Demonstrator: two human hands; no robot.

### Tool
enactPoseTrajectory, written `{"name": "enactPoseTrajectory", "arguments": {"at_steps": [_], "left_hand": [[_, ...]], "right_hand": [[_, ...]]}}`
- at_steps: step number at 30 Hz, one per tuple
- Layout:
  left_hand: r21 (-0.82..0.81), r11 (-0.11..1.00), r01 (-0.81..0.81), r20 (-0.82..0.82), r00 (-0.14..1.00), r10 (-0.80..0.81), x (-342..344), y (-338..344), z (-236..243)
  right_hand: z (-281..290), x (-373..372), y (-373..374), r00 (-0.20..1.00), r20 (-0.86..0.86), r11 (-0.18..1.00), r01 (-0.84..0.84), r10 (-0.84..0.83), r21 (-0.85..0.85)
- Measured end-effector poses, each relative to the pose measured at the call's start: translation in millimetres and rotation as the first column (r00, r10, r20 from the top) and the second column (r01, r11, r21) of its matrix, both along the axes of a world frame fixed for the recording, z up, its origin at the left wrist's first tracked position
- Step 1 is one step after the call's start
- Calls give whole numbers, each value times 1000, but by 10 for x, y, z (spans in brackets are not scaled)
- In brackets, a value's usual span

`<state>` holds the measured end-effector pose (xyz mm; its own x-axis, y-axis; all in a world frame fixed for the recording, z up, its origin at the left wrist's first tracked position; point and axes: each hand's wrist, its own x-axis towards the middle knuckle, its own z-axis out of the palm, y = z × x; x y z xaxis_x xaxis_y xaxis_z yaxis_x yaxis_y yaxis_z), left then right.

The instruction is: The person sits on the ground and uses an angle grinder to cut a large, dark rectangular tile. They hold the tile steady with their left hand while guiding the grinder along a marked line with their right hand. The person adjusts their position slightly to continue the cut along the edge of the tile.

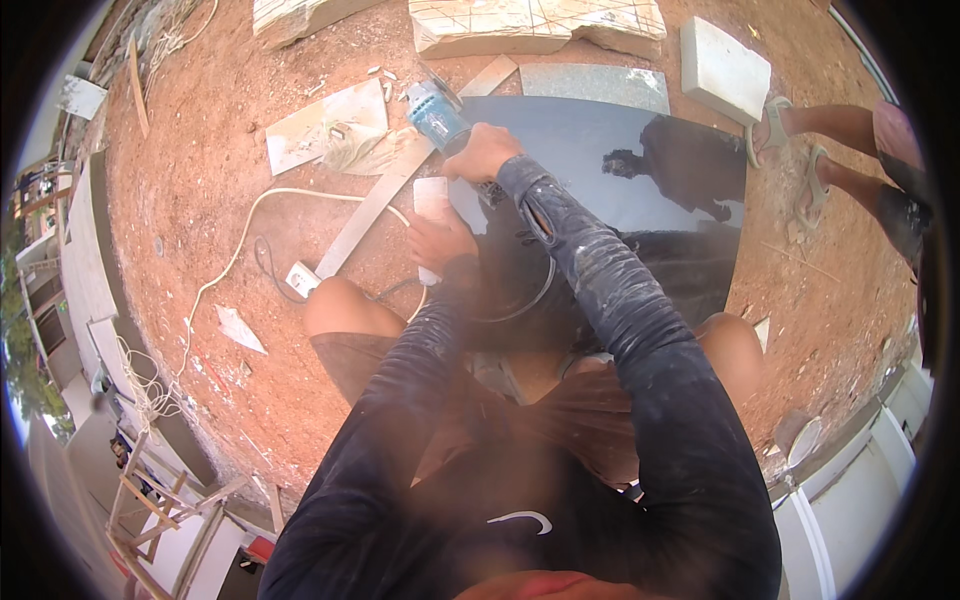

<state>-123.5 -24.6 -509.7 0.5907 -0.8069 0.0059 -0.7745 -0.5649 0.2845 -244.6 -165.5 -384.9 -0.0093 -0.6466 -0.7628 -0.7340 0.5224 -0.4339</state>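
Observation:
My right hand (485, 152) is closed around the body of a blue angle grinder (438, 112), its head pointing away from me at the far left corner of a glossy black slab (575, 140). Near the slab's left edge, my left hand (441, 240) grips a narrow pale strip (431, 190), which shows above and below the fingers. Whether the strip is stone or tile I cannot tell. The slab lies flat in front of my crossed legs and mirrors a figure. A dark cord loops over it below my right wrist.
A long thin board (362, 222) and a white power socket block (301, 279) lie on the reddish dirt at left, beside a cream cable (232, 238). Pale sheets (290, 135), rough stone slabs (490, 30) and a white block (722, 72) lie beyond. Another person's sandalled feet (812, 190) stand right.

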Motion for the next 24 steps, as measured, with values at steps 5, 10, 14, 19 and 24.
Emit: {"name": "enactPoseTrajectory", "arguments": {"at_steps": [5, 10, 14, 19, 24], "left_hand": [[28, 1000, -6, -11, 1000, 6, -13, -2, 17], [2, 1000, -7, -13, 1000, 7, -8, 0, 8], [16, 1000, 3, -11, 1000, -3, 6, 2, -1], [39, 999, -3, -27, 1000, 4, 1, -1, 15], [3, 1000, -7, 5, 1000, 7, 17, 3, -15]], "right_hand": [[51, -22, -8, 1000, -24, 1000, -4, 4, -11], [95, -24, -15, 1000, -28, 1000, -2, 1, -26], [75, -31, -34, 1000, -16, 1000, -3, 3, -23], [79, -36, -26, 999, -27, 1000, -26, 26, -13], [78, -29, -7, 999, -27, 999, -32, 32, -27]]}}
